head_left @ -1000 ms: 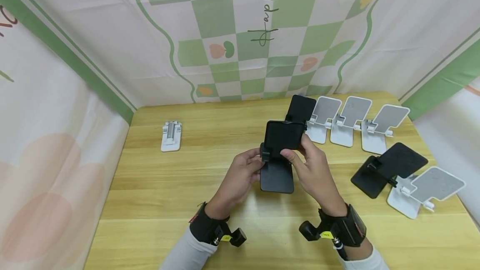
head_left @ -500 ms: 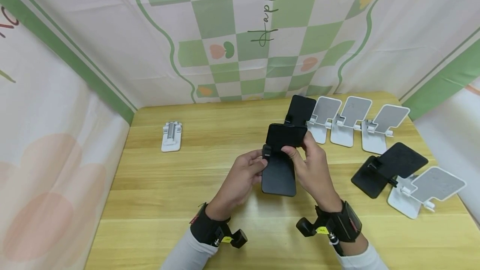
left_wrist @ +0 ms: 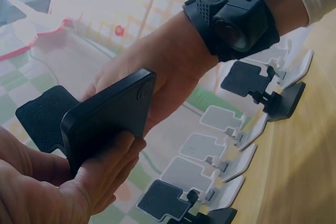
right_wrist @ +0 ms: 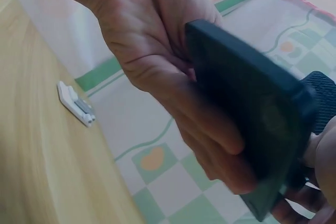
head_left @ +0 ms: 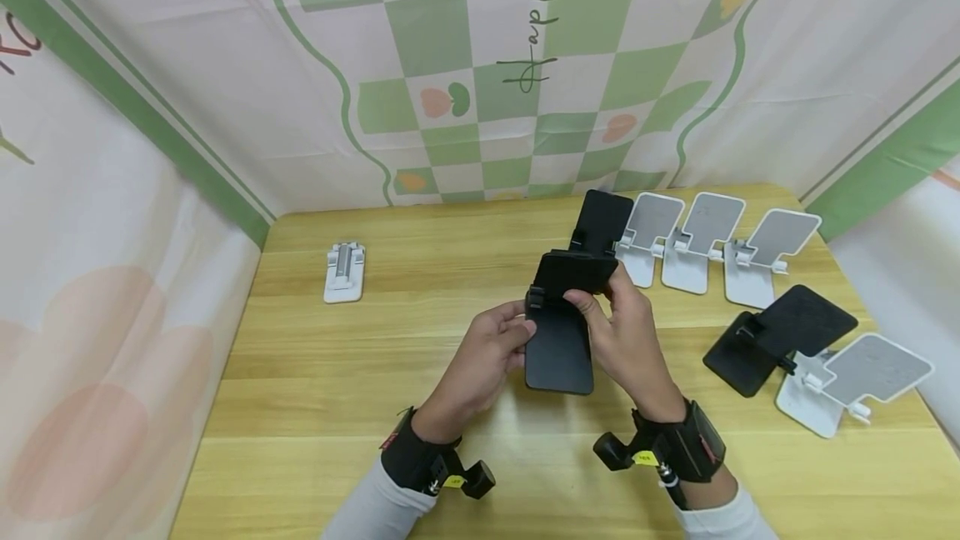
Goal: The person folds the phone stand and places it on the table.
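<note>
Holding black stand [head_left: 558,327] above table [head_left: 412,265]: pinching base [head_left: 558,367] with left hand [head_left: 486,350], probably for steadiness; gripping plate [head_left: 573,272] with right hand [head_left: 630,342], likely for tilt leverage. Note folded stand [head_left: 345,273] at 9 o'clock, likely for clearance.

Black stand [right_wrist: 252,103] in left grip [right_wrist: 157,69]

Green-and-white checked cloth [head_left: 502,65] behind a wood-grain table [head_left: 315,382]
</note>
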`<state>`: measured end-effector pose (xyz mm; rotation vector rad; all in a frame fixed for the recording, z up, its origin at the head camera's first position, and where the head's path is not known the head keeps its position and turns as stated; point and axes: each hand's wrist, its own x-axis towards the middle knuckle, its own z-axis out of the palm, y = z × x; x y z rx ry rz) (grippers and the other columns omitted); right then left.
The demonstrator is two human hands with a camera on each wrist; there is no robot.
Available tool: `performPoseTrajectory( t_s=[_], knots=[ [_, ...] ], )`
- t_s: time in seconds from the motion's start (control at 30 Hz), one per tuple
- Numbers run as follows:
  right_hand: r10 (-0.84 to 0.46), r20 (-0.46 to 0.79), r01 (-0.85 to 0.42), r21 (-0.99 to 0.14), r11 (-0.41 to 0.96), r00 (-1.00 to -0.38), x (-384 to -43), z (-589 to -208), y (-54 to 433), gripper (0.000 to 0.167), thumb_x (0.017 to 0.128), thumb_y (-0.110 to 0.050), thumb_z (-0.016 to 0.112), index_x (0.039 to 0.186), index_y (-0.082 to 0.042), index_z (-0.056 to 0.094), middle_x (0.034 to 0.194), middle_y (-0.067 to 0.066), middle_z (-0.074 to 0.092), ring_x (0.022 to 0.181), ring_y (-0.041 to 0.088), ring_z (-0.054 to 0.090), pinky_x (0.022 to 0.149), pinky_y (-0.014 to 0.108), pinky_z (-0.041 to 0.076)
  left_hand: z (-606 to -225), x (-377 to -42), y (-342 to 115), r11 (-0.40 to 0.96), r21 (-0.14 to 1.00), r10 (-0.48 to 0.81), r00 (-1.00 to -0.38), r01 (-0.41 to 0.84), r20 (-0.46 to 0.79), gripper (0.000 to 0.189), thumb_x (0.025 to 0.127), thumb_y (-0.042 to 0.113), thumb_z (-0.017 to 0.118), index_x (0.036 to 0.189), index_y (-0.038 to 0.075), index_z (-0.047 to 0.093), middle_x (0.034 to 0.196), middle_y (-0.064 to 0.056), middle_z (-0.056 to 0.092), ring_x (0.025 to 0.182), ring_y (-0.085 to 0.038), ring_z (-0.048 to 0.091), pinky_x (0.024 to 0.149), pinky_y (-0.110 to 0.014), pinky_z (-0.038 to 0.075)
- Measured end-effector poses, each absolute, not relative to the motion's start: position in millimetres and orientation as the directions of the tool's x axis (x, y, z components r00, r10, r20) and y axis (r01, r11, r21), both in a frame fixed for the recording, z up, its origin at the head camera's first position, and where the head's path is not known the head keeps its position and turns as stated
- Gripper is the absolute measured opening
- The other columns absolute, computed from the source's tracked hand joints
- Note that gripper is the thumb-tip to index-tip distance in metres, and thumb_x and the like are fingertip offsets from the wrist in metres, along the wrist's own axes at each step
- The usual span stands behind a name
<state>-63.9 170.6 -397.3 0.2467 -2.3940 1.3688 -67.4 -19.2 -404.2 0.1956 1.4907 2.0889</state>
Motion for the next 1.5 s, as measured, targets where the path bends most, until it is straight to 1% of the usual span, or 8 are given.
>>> performPoseTrajectory(
  t_s=[0.1, 0.23, 0.43, 0.67, 0.9, 1.13, 1.3, 1.5],
  knots=[
    [0.015, 0.385, -0.32, -0.788, 0.527, -0.923, -63, -392, 173, 0.037, 0.094, -0.005, 0.071, 0.129, -0.002, 0.059, 0.124, 0.012, 0.07, 0.118, 0.011, 0.064, 0.104, 0.006, 0.043, -405, -68, -20, -0.224, 0.912, 0.512, -0.838, -0.343, -0.189, 0.051, 0.107, 0.006, 0.042, 0.154, -0.01, 0.031, 0.137, -0.034, 0.058, 0.101, -0.014, 0.07, 0.08, -0.023, 0.061],
    [-0.003, 0.406, -0.35, -0.785, 0.511, -0.914, -63, -381, 178, 0.036, 0.091, -0.004, 0.074, 0.126, -0.004, 0.064, 0.119, 0.01, 0.072, 0.114, 0.0, 0.064, 0.102, 0.008, 0.047, -405, -68, -20, -0.225, 0.916, 0.503, -0.845, -0.332, -0.183, 0.051, 0.107, 0.006, 0.043, 0.154, -0.009, 0.032, 0.135, -0.034, 0.06, 0.097, -0.012, 0.07, 0.079, -0.023, 0.061],
    [-0.047, 0.475, -0.443, -0.775, 0.45, -0.879, -61, -356, 184, 0.057, 0.084, 0.008, 0.078, 0.137, -0.008, 0.063, 0.132, 0.009, 0.067, 0.121, -0.001, 0.061, 0.106, 0.014, 0.048, -405, -69, -20, -0.197, 0.919, 0.479, -0.851, -0.342, -0.215, 0.05, 0.107, 0.006, 0.044, 0.154, -0.007, 0.034, 0.133, -0.031, 0.062, 0.096, -0.012, 0.07, 0.077, -0.023, 0.061],
    [-0.173, 0.575, -0.545, -0.572, 0.613, -0.8, -62, -325, 191, 0.071, 0.07, 0.002, 0.09, 0.135, -0.012, 0.067, 0.132, 0.007, 0.07, 0.124, 0.012, 0.064, 0.108, 0.011, 0.044, -408, -69, -21, -0.166, 0.931, 0.459, -0.861, -0.326, -0.22, 0.049, 0.107, 0.006, 0.044, 0.153, -0.007, 0.036, 0.131, -0.026, 0.066, 0.1, -0.017, 0.072, 0.081, -0.026, 0.063],
    [-0.337, 0.528, -0.592, -0.447, 0.671, -0.78, -67, -313, 191, 0.045, 0.076, 0.0, 0.087, 0.118, -0.011, 0.075, 0.111, 0.005, 0.076, 0.102, 0.022, 0.072, 0.089, 0.005, 0.046, -406, -68, -21, -0.155, 0.936, 0.449, -0.866, -0.317, -0.22, 0.047, 0.107, 0.006, 0.044, 0.153, -0.005, 0.037, 0.133, -0.025, 0.065, 0.102, -0.017, 0.071, 0.081, -0.024, 0.062],
    [-0.297, 0.563, -0.581, -0.433, 0.689, -0.771, -67, -314, 187, 0.038, 0.078, 0.002, 0.085, 0.113, -0.011, 0.079, 0.104, 0.004, 0.079, 0.09, 0.021, 0.076, 0.07, 0.008, 0.047, -406, -67, -19, -0.159, 0.934, 0.444, -0.868, -0.32, -0.222, 0.047, 0.107, 0.006, 0.045, 0.152, -0.005, 0.039, 0.131, -0.026, 0.065, 0.097, -0.015, 0.071, 0.078, -0.023, 0.061],
    [-0.263, 0.613, -0.598, -0.438, 0.672, -0.745, -65, -317, 185, 0.041, 0.074, 0.005, 0.086, 0.111, -0.011, 0.081, 0.1, 0.006, 0.081, 0.088, 0.025, 0.078, 0.081, 0.0, 0.045, -407, -67, -19, -0.154, 0.935, 0.436, -0.871, -0.32, -0.227, 0.047, 0.106, 0.006, 0.046, 0.152, -0.004, 0.04, 0.13, -0.026, 0.066, 0.098, -0.015, 0.071, 0.078, -0.024, 0.061],
    [-0.259, 0.636, -0.598, -0.402, 0.694, -0.727, -60, -322, 183, 0.038, 0.076, -0.001, 0.087, 0.113, -0.011, 0.081, 0.104, 0.005, 0.081, 0.095, 0.027, 0.077, 0.103, 0.007, 0.045, -407, -67, -19, -0.184, 0.923, 0.438, -0.869, -0.338, -0.231, 0.048, 0.107, 0.006, 0.045, 0.153, -0.003, 0.039, 0.133, -0.026, 0.064, 0.102, -0.018, 0.071, 0.081, -0.027, 0.062]
  ],
)
